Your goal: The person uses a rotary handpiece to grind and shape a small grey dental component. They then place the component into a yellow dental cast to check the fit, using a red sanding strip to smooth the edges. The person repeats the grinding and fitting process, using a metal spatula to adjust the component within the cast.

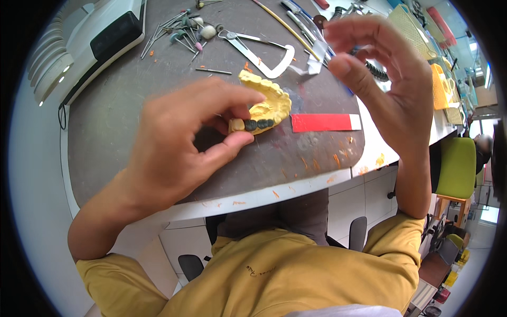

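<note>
My left hand (179, 137) grips a yellow plaster dental model (277, 103) by one end of its arch, thumb and fingers closed around it. Along the model's near side, several teeth are covered in dark green wax (257, 124). A red strip with a white end (322, 122) lies flat on the mat, to the right of the model. My right hand (383, 74) is raised over the right side of the bench, its fingers curled but apart from the thumb. Nothing shows between them. Beyond the model lies a metal caliper gauge (280, 66).
Several rotary burs and polishing points (185, 33) lie at the far left, beside a white machine (113, 42) with a hose. Slim tools (301, 31) lie at the back right, near a yellow basket (409, 31). Orange shavings dot the grey mat (121, 105).
</note>
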Demonstrator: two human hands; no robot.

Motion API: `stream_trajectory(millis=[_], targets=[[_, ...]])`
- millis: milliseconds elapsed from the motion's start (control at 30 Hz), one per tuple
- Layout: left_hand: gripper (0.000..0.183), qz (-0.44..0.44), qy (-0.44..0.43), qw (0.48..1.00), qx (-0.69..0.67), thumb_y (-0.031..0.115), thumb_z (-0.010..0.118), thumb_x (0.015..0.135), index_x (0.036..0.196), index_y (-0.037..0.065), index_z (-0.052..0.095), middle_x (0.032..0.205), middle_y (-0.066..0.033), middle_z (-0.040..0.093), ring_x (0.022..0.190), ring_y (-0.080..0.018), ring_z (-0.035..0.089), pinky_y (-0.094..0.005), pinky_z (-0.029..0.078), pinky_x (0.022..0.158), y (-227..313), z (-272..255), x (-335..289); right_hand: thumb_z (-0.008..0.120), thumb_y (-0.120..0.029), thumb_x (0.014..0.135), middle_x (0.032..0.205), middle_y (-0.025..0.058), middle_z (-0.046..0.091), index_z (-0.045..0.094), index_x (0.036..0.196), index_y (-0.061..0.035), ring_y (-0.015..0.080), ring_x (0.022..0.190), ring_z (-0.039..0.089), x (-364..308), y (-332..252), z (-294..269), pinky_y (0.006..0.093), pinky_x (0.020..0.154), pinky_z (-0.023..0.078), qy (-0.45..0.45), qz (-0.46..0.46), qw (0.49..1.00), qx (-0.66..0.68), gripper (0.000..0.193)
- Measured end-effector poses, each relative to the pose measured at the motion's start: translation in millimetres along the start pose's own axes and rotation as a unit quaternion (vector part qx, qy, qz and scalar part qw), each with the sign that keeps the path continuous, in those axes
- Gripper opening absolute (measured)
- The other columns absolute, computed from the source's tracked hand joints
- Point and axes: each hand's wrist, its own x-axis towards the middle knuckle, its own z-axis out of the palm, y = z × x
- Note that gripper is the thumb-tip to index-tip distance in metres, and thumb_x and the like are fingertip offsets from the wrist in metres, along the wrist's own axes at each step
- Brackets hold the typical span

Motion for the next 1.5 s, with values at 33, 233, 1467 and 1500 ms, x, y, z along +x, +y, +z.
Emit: stream_trajectory(millis=[33,233,1467,1500], targets=[[0.040,0.056,-0.004,0.996,0.070,-0.010,0.074,0.073,0.111,0.001,0.067,0.095,-0.0103,0.065,0.080,-0.0177,0.065,-0.0271,0.055,0.072,0,1,-1,0.074,-0.014,0.085,0.102,0.0068,0.071,0.068,0.107,-0.0021,0.0154,0.092,0.067,-8,-4,-8,0.0288,0.079,0.051,-0.042,0.017,0.998,-0.045,0.025],[0.044,0.091,0.012,0.989,0.115,-0.010,0.074,0.072,0.113,0.003,0.066,0.092,-0.0096,0.064,0.078,-0.0201,0.062,-0.0290,0.053,0.069,4,5,-2,0.075,-0.008,0.081,0.095,0.0114,0.068,0.070,0.100,0.0001,0.0239,0.082,0.066,-50,-10,1,0.0337,0.072,0.052,-0.121,0.001,0.986,-0.113,0.022],[0.016,-0.056,0.222,0.949,0.217,0.005,0.076,0.080,0.095,0.002,0.073,0.087,-0.0092,0.066,0.071,-0.0221,0.065,-0.0319,0.050,0.062,43,65,-21,0.072,-0.011,0.085,0.075,0.0116,0.070,0.072,0.092,0.0018,0.0179,0.068,0.067,-66,-12,28,0.0284,0.067,0.054,-0.066,0.092,0.980,0.164,0.014],[0.015,-0.059,0.226,0.948,0.214,0.005,0.076,0.080,0.094,0.001,0.073,0.087,-0.0093,0.066,0.072,-0.0223,0.066,-0.0320,0.050,0.062,44,65,-20,0.071,-0.009,0.086,0.075,0.0083,0.069,0.071,0.092,0.0025,0.0124,0.068,0.066,-67,-11,28,0.0260,0.067,0.053,-0.066,0.083,0.982,0.156,0.013]])
